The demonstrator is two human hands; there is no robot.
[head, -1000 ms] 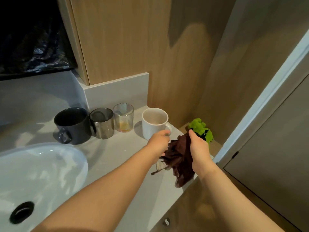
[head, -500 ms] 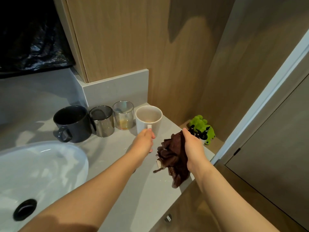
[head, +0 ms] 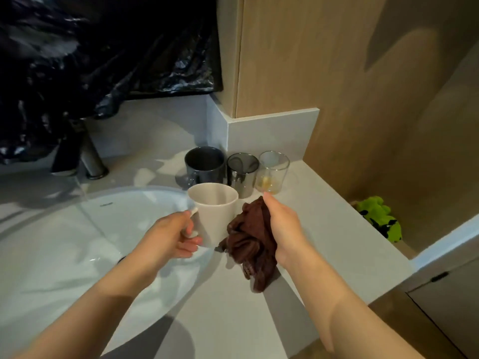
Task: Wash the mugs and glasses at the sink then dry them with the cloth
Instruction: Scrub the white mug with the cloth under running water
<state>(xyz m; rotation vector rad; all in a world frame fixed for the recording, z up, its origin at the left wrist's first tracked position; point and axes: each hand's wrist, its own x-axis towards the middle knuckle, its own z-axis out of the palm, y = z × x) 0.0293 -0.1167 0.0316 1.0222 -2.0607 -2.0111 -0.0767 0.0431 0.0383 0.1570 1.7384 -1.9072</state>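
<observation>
The white mug (head: pixel 212 213) is off the table (head: pixel 324 229) now. In my look from a second ago it stands at the right end of the row and my left hand (head: pixel 171 237) is just getting to it. Now that hand holds it up in the air, upright, over the right edge of the sink (head: pixel 77 229). The fingers (head: pixel 190 240) are curled round the handle.

My right hand (head: pixel 282 224) grips the brown cloth (head: pixel 251 244) in a bunch. The cloth hangs just beside the mug. I cannot tell if the two touch.

I think this means the washing of this mug is about to start. It is not dry time yet, so the cloth should stay away from the water.

Behind the mug the dark mug (head: pixel 204 164), the shiny cup (head: pixel 242 173) and the clear glass (head: pixel 273 171) stand in a row by the wall. The glass has a bit of yellow at the bottom. They wait their turn. The tap (head: pixel 90 159) is at the back of the sink.
</observation>
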